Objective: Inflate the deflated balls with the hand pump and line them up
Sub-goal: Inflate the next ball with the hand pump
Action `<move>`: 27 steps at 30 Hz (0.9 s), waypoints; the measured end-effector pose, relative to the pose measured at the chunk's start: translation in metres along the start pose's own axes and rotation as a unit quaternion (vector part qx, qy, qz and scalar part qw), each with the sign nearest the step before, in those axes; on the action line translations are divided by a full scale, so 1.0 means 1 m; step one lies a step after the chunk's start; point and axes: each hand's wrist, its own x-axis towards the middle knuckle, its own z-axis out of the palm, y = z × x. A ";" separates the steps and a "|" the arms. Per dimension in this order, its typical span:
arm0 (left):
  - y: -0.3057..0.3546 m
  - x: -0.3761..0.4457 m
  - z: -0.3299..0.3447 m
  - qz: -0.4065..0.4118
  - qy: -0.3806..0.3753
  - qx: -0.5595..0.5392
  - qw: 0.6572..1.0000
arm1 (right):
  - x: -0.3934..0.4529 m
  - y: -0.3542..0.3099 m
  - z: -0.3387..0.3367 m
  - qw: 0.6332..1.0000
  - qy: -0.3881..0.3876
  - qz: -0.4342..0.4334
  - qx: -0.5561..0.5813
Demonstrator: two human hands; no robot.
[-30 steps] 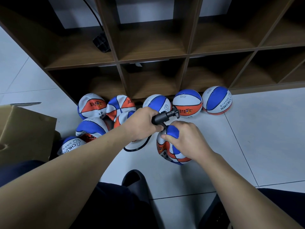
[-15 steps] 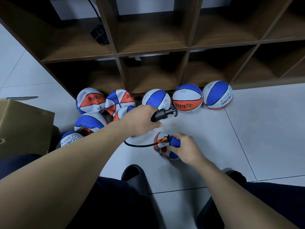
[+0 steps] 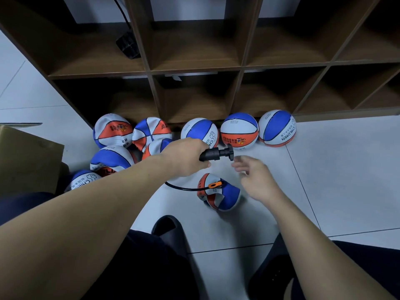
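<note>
My left hand (image 3: pixel 186 155) grips the body of the black hand pump (image 3: pixel 217 154), whose handle end points right. The pump's thin black hose (image 3: pixel 180 187) curves down to an orange nozzle (image 3: pixel 214 184) set on a crumpled, deflated blue, white and orange ball (image 3: pixel 220 194) lying on the floor. My right hand (image 3: pixel 254 177) hovers with fingers loose, just right of the pump's handle and above the ball, holding nothing. Three round balls (image 3: pixel 239 132) stand in a row against the shelf's foot. Several limp balls (image 3: pixel 112 131) are piled at the left.
A dark wooden cubby shelf (image 3: pixel 194 68) fills the back, with a black adapter (image 3: pixel 127 45) in one cell. A cardboard box (image 3: pixel 26 159) sits at the left. My knees and a black slipper (image 3: pixel 168 229) are at the bottom. Pale floor tiles (image 3: pixel 346 169) stretch to the right.
My right hand let go of the deflated ball and rose toward the pump's handle. The ball, earlier held up near the pump, now lies on the floor with the nozzle in it.
</note>
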 end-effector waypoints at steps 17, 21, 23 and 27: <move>-0.006 -0.001 0.003 0.002 -0.038 0.042 0.998 | -0.011 -0.040 -0.043 0.959 0.165 0.134 0.186; -0.004 0.000 0.000 0.003 -0.023 0.050 0.999 | -0.009 -0.039 -0.052 0.938 0.189 0.189 0.220; 0.002 0.000 0.001 0.009 -0.011 0.071 0.997 | -0.009 -0.043 -0.045 0.931 0.199 0.190 0.242; 0.009 0.000 0.004 0.013 0.008 0.088 0.996 | -0.010 -0.051 -0.029 0.944 0.215 0.149 0.200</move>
